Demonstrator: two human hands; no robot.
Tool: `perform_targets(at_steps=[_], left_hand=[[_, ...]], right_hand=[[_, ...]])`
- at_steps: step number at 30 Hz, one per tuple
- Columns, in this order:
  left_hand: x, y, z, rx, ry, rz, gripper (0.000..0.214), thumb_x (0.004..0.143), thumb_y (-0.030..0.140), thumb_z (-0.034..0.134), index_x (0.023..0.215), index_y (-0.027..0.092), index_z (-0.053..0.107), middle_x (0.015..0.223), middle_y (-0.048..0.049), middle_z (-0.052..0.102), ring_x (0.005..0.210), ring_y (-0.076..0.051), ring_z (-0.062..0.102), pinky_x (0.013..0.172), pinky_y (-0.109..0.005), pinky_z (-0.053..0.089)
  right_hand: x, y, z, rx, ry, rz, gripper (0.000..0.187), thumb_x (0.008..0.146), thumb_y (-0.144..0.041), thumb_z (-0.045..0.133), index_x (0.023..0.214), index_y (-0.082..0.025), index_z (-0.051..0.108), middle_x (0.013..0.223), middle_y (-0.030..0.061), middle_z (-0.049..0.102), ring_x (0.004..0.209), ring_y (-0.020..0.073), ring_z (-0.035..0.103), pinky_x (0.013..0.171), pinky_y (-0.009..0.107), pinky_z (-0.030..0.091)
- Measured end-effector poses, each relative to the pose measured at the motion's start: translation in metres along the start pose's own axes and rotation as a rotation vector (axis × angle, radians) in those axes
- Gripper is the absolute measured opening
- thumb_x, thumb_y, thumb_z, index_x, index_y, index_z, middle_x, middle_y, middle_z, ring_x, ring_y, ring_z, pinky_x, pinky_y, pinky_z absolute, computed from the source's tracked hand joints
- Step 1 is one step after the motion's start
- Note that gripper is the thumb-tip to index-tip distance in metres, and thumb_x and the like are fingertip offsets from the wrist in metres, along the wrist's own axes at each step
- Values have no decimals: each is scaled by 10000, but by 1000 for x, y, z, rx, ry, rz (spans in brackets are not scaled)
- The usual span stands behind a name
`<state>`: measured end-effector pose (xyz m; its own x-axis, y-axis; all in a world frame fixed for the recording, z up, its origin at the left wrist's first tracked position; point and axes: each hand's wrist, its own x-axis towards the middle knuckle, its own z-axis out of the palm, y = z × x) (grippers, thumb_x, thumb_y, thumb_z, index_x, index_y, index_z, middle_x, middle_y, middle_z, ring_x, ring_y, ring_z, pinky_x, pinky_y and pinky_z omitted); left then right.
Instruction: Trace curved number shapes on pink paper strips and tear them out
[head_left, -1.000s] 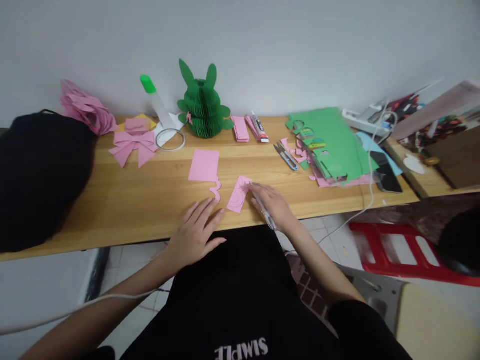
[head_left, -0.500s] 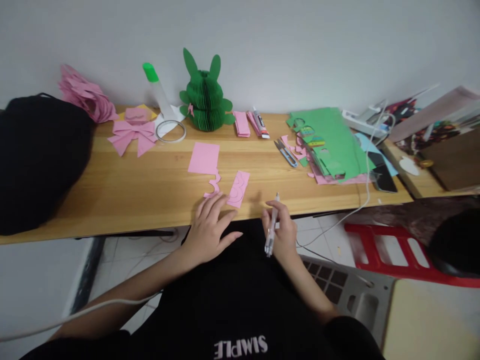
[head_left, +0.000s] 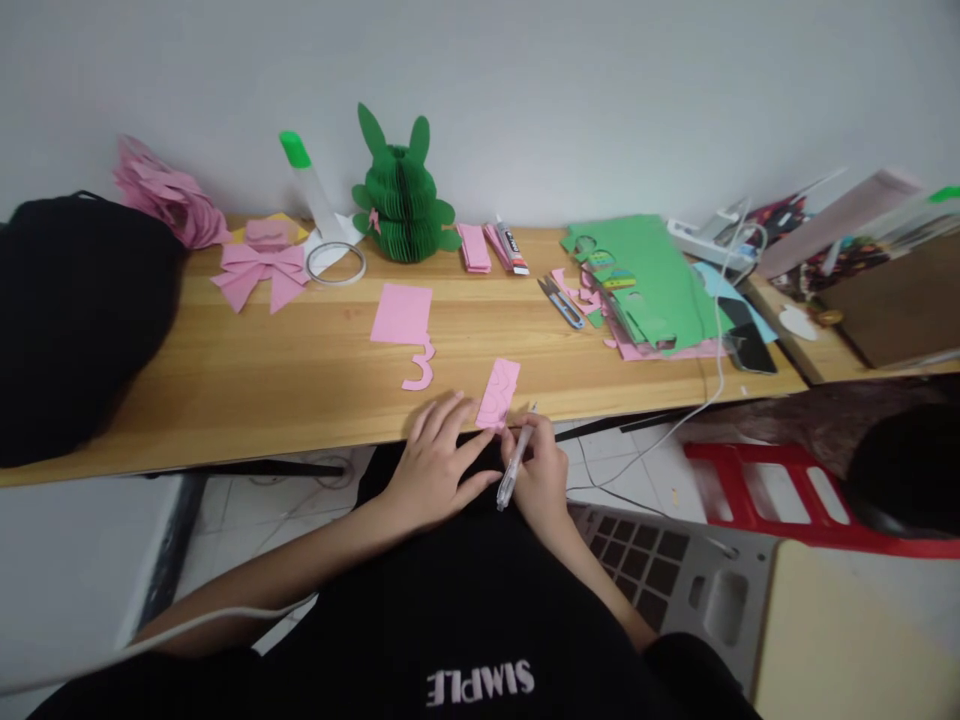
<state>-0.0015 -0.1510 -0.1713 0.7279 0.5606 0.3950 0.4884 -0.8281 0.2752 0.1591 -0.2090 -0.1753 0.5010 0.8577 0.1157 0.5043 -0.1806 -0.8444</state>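
My right hand (head_left: 541, 470) is closed around a clear pen (head_left: 516, 466), which slants across the fingers. Its fingertips meet the lower end of a small pink paper strip (head_left: 498, 392) with curved outlines drawn on it. At the table's front edge lies my left hand (head_left: 435, 462), palm down and fingers apart, its index fingertip by the same end of the strip. Whether that finger presses the paper I cannot tell. Beyond the left hand are a cut pink paper piece shaped like a 3 (head_left: 420, 368) and a pink paper square (head_left: 402, 313).
Along the wall stand a green paper rabbit (head_left: 405, 215), a green-capped glue bottle (head_left: 307, 180) and a pink paper bow (head_left: 262, 272). Blue thread snips (head_left: 562, 303) lie near green paper sheets (head_left: 652, 280). A black bag (head_left: 82, 320) sits left; a white cable (head_left: 718, 370) hangs right.
The pink strip has shifted right and closer to the front edge. My right hand, still with the pen, has come left to it. My left hand has slid slightly right.
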Motion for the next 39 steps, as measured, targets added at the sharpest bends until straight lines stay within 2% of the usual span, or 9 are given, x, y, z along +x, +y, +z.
perform_targets(at_steps=[6, 10, 12, 14, 18, 23, 26, 30, 39], left_hand=[[6, 0, -10, -94, 58, -11, 332, 983, 427, 505, 1049, 230, 763, 1342, -157, 562, 1328, -357, 438, 1065, -572, 378], [16, -40, -33, -19, 148, -168, 345, 990, 388, 466, 1003, 203, 757, 1300, -152, 603, 1290, -344, 491, 1046, -538, 417], [22, -71, -42, 20, 94, -293, 339, 980, 382, 453, 1073, 214, 733, 1286, -133, 632, 1261, -340, 530, 1048, -543, 424], [29, -99, -49, 52, -36, -405, 362, 968, 372, 452, 1202, 212, 678, 1319, -133, 631, 1250, -332, 559, 1052, -539, 436], [39, -135, -53, 68, -64, -407, 425, 922, 331, 501, 1296, 173, 627, 1382, -159, 603, 1275, -344, 565, 1059, -518, 455], [47, -156, -49, 53, -97, -305, 526, 879, 393, 594, 1373, 213, 575, 1422, -143, 576, 1299, -337, 560, 1065, -497, 466], [49, -165, -47, 53, -107, -244, 576, 856, 420, 638, 1391, 219, 559, 1447, -152, 547, 1318, -348, 541, 1069, -517, 461], [50, -170, -45, 83, -64, -198, 530, 889, 424, 618, 1375, 217, 570, 1423, -135, 577, 1277, -328, 573, 1064, -491, 467], [50, -171, -34, 89, -76, -183, 407, 976, 411, 494, 1301, 198, 613, 1382, -131, 608, 1279, -314, 559, 1092, -477, 418]], right_hand=[[0, 5, 5, 212, 29, 73, 237, 822, -384, 636, 965, -255, 498, 720, -24, 701, 568, 157, 654, 557, 266, 508], [14, -1, -5, 204, 51, -46, 194, 836, -330, 633, 956, -250, 504, 723, -29, 678, 550, 137, 637, 534, 251, 499], [32, -8, -14, 193, 54, -162, 181, 844, -312, 640, 959, -249, 515, 728, -30, 668, 548, 126, 621, 527, 240, 492], [59, -19, -22, 197, 60, -271, 171, 850, -310, 642, 952, -246, 521, 721, -32, 652, 559, 120, 609, 553, 244, 500], [136, -44, -18, 261, -44, -295, 236, 816, -338, 672, 939, -240, 497, 683, -51, 611, 521, 104, 549, 525, 233, 457], [236, -57, 25, 325, -146, -241, 328, 762, -465, 620, 919, -247, 430, 593, -84, 554, 456, 106, 498, 446, 217, 394], [271, -49, 52, 287, -181, -207, 305, 720, -426, 612, 890, -250, 430, 552, -99, 518, 448, 110, 496, 436, 212, 375], [281, -34, 70, 211, -175, -165, 245, 713, -350, 612, 867, -245, 452, 544, -110, 476, 455, 101, 471, 447, 203, 352], [275, -18, 71, 86, -136, -144, 217, 761, -325, 623, 909, -232, 492, 572, -94, 496, 480, 118, 486, 466, 215, 351]])
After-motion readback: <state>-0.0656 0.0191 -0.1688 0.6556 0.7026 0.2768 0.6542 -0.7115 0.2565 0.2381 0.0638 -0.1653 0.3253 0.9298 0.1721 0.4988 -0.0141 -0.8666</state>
